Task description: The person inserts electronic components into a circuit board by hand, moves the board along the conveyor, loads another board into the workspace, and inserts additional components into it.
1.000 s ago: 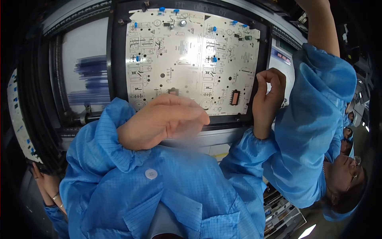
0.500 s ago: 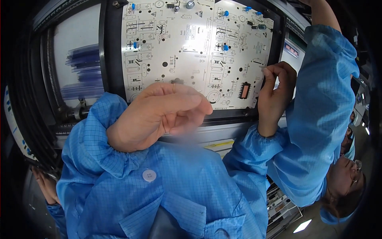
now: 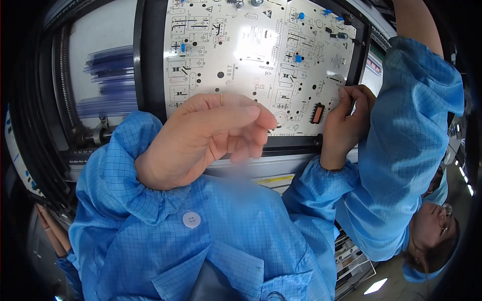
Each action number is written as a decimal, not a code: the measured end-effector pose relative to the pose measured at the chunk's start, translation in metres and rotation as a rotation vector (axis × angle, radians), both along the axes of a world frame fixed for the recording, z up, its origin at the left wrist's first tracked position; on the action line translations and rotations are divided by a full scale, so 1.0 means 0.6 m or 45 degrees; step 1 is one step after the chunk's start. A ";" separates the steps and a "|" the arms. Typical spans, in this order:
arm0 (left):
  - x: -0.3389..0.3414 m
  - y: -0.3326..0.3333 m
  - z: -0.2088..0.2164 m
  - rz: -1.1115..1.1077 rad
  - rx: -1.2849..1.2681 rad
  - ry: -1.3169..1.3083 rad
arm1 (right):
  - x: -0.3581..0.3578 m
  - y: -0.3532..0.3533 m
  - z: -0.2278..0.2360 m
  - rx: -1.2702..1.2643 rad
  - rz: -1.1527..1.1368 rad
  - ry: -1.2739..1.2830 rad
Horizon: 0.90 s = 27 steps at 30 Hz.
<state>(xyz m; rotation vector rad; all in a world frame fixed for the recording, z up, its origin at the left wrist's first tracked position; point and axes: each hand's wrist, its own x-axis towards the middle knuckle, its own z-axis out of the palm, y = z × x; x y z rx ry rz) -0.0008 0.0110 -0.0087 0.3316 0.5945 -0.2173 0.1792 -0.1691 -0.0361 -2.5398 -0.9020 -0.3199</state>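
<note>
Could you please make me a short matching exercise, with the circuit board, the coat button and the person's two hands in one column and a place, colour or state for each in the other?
Column one
1. circuit board
2. coat button
3. left hand
4. right hand

Column two
A. wears a thin ring on one finger
B. pale, inside a black frame
C. by the board's right edge
D. white and round, on the blue coat

Right pairs: 1-B, 2-D, 3-A, 4-C
</note>
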 end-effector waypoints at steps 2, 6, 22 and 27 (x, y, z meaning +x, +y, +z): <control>-0.001 0.002 -0.002 -0.034 0.042 -0.071 | 0.000 -0.002 0.001 -0.022 0.015 -0.034; -0.005 -0.006 -0.009 0.096 0.112 -0.171 | 0.004 -0.012 0.004 0.113 0.100 0.092; 0.005 -0.010 0.011 0.164 0.131 -0.070 | -0.121 0.094 0.064 0.119 0.873 0.535; 0.000 -0.007 0.005 0.168 0.149 -0.223 | -0.116 0.103 0.068 0.073 0.903 0.425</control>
